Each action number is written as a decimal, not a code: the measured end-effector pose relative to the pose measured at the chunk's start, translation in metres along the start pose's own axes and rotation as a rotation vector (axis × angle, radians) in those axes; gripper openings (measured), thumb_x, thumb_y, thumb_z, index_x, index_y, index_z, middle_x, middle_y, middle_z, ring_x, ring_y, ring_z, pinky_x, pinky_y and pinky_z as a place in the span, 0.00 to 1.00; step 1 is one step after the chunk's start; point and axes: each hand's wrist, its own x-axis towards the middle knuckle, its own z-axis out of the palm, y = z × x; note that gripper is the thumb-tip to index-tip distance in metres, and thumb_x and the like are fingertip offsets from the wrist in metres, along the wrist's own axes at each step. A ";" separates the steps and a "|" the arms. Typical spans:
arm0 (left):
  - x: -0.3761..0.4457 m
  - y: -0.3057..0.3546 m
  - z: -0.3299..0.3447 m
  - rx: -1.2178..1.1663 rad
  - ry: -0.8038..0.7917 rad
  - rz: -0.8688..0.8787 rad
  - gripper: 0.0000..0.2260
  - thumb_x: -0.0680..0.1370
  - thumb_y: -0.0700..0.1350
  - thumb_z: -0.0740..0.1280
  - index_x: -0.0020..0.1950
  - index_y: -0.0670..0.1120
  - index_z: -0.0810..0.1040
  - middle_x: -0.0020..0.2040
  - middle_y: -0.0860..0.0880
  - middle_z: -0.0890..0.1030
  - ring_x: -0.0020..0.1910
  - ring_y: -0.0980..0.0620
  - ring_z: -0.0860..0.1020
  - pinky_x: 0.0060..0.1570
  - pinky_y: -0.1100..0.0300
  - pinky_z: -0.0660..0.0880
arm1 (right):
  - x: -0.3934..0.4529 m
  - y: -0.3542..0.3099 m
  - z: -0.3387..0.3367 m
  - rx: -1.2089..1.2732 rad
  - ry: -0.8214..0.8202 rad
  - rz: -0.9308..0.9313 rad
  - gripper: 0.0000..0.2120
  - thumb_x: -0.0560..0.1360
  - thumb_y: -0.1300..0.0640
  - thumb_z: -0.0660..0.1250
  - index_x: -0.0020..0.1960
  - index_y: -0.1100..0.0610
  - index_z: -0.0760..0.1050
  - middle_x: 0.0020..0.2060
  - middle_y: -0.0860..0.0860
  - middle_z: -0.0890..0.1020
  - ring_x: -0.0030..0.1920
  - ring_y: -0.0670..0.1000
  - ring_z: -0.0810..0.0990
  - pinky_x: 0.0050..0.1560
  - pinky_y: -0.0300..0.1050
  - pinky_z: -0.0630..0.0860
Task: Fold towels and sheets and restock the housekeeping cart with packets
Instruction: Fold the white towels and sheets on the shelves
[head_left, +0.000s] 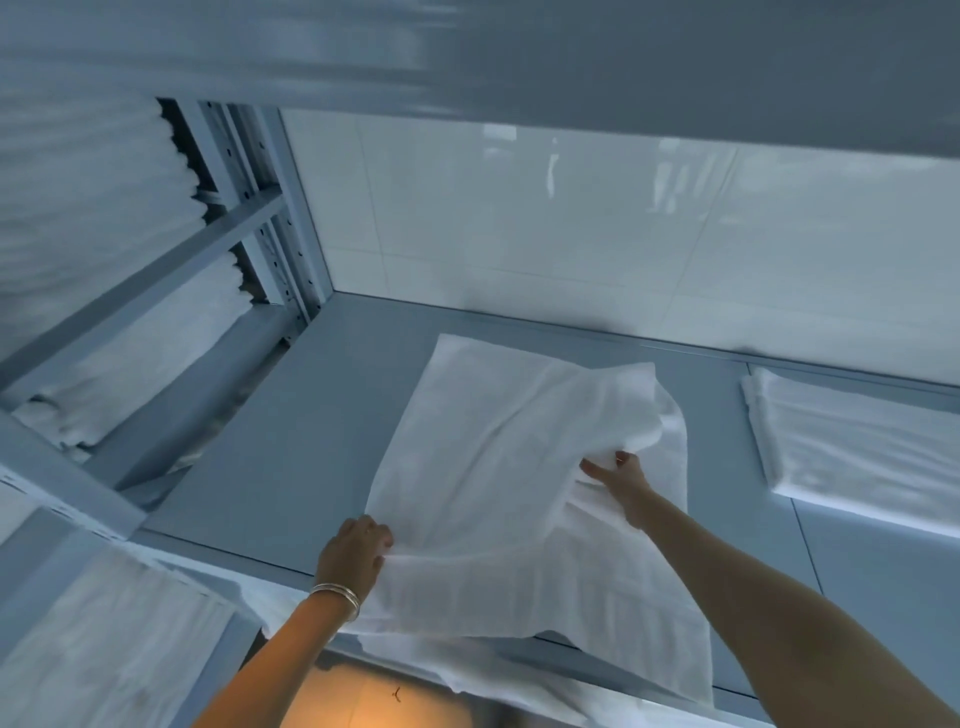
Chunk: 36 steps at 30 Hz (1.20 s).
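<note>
Thin white cloth sheet (498, 467) lies spread on grey metal shelf (291, 441), near edge hanging over the front. Left hand (356, 553), grip curled, pinches the sheet's left edge. Right hand (621, 480) holds a lifted fold near the middle, thumb and fingers closed on the fabric. Folded white linen stack (857, 441) lies well apart, far right.
</note>
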 end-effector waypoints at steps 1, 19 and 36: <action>0.000 0.002 -0.002 -0.033 -0.007 -0.074 0.11 0.66 0.37 0.75 0.44 0.48 0.80 0.45 0.50 0.78 0.47 0.49 0.78 0.38 0.59 0.76 | 0.002 -0.005 0.001 0.059 -0.012 -0.010 0.35 0.67 0.60 0.77 0.67 0.62 0.61 0.62 0.56 0.73 0.61 0.58 0.72 0.63 0.53 0.70; -0.018 -0.014 -0.027 0.087 0.072 0.296 0.21 0.51 0.39 0.82 0.32 0.53 0.73 0.28 0.55 0.73 0.25 0.55 0.74 0.26 0.66 0.63 | -0.105 0.051 -0.112 -0.715 0.023 -0.211 0.10 0.75 0.68 0.60 0.46 0.55 0.75 0.40 0.54 0.73 0.36 0.55 0.79 0.32 0.38 0.74; -0.020 0.028 0.041 0.075 -0.053 0.136 0.38 0.53 0.42 0.83 0.60 0.54 0.74 0.58 0.50 0.81 0.54 0.45 0.81 0.42 0.46 0.79 | -0.094 0.132 -0.054 -1.334 -0.031 -0.515 0.42 0.42 0.47 0.83 0.54 0.54 0.75 0.47 0.55 0.83 0.44 0.61 0.82 0.24 0.56 0.76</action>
